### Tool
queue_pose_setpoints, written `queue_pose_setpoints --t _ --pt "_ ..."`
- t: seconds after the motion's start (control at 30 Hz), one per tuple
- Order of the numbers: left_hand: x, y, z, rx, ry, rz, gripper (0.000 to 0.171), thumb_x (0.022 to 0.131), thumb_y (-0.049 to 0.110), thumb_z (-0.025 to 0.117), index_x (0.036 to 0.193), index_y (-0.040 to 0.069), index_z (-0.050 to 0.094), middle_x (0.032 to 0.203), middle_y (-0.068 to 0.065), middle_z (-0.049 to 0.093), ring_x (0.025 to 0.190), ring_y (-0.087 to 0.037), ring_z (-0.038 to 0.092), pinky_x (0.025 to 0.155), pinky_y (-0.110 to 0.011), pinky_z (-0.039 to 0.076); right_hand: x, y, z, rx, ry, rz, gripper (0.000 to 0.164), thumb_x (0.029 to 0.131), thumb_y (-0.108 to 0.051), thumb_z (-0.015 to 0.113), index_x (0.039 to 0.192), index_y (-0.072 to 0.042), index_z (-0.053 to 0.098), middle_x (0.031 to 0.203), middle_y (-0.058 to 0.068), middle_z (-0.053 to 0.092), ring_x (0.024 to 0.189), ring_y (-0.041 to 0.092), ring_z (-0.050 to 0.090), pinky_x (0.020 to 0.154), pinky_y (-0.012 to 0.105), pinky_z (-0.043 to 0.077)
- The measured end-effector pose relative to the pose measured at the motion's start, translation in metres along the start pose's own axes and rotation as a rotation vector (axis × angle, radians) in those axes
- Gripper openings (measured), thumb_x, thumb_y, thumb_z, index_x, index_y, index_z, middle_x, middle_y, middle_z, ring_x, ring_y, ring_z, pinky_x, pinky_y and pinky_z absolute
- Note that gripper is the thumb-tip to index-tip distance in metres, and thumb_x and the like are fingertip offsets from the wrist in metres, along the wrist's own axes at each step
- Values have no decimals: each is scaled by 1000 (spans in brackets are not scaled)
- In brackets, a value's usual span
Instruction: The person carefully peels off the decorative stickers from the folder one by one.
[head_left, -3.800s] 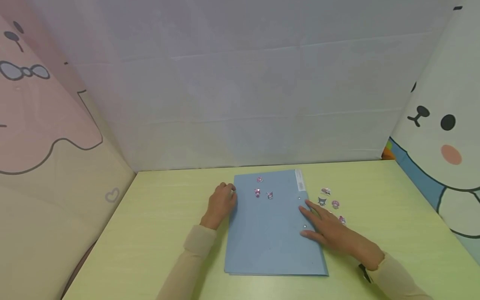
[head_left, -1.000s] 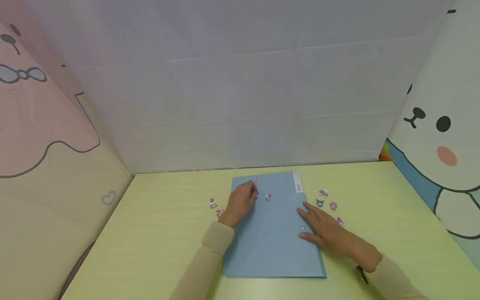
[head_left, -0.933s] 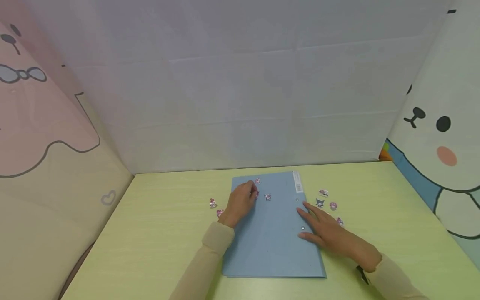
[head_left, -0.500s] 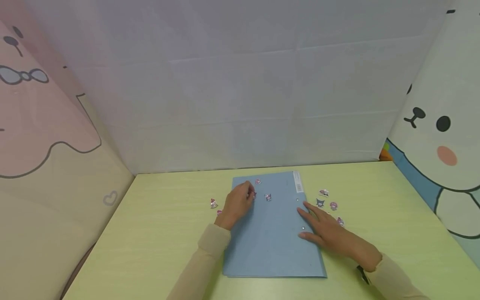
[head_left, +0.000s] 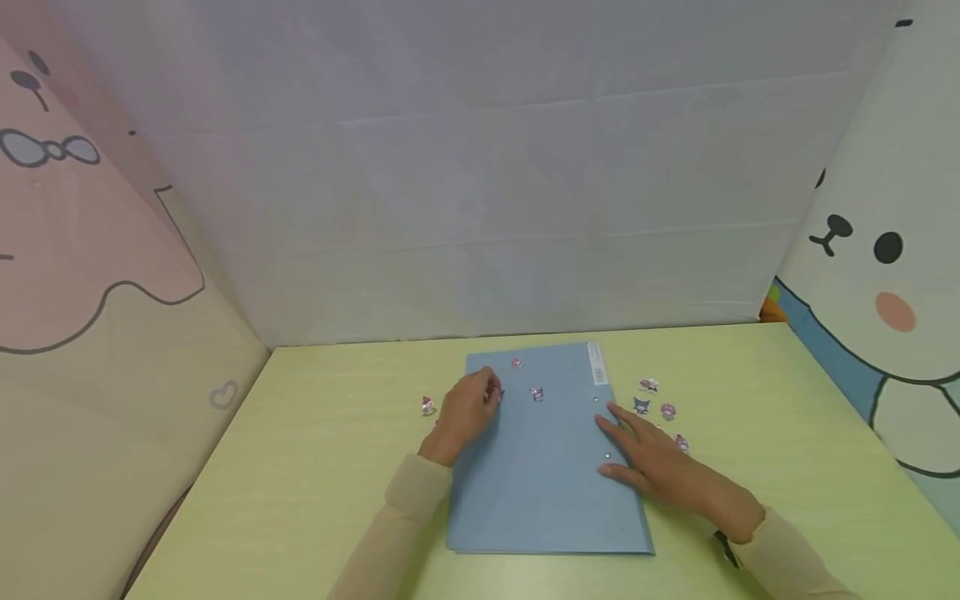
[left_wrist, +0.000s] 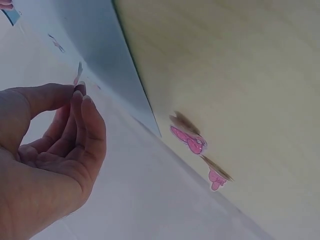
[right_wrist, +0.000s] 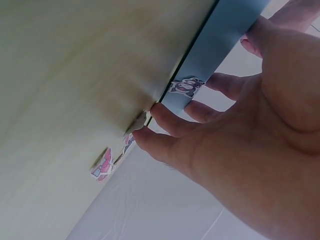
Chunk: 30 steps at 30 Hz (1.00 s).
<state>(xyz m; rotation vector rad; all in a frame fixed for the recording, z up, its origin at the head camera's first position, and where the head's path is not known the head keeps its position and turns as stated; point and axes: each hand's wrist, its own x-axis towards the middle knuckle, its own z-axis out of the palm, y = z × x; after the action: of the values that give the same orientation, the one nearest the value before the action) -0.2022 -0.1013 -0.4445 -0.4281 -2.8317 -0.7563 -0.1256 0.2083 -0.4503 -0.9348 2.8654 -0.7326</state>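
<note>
The left hand [head_left: 465,412], fingers pinched together on a small sticker [left_wrist: 78,72], has just drawn it toward 8 o'clock over the 10 o'clock part of the blue folder [head_left: 547,492], apparently freeing it, while the right hand [head_left: 663,468], fingers spread apart, rests along the 3 o'clock edge.

Smooth matt folder [head_left: 543,487]; shiny rivets [head_left: 607,456]; wood-grained table [head_left: 337,475]

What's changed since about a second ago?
The left hand has moved left across the blue folder, taking a pinched sticker with it. The right hand, the folder and its other two stickers stayed put.
</note>
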Motion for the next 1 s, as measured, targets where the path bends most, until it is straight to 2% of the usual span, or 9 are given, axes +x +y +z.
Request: queue_pose_setpoints --t 0.33,0.63,1.0 --pt "-8 -15 -8 -15 41 53 4 93 0 68 91 3 65 87 -6 71 72 -17 59 64 -30 49 1 1 -1 2 -1 -5 68 101 -38 65 153 0 44 158 28 35 141 50 39 106 66 38" --pt "-17 -24 -16 -9 54 34 6 92 0 69 90 5 65 86 -4 71 70 -15 56 62 -33 46 0 1 -2 -7 2 -5 68 101 -38 65 153 0 44 158 27 36 141 49 40 106 64 39" --pt "-29 -36 -25 -48 71 33 6 93 1 68 92 5 64 84 -1 69 70 -12 52 61 -30 44 0 2 0 16 2 -3 68 101 -38 64 153 0 43 159 28 35 141 51 39 106 67 38"
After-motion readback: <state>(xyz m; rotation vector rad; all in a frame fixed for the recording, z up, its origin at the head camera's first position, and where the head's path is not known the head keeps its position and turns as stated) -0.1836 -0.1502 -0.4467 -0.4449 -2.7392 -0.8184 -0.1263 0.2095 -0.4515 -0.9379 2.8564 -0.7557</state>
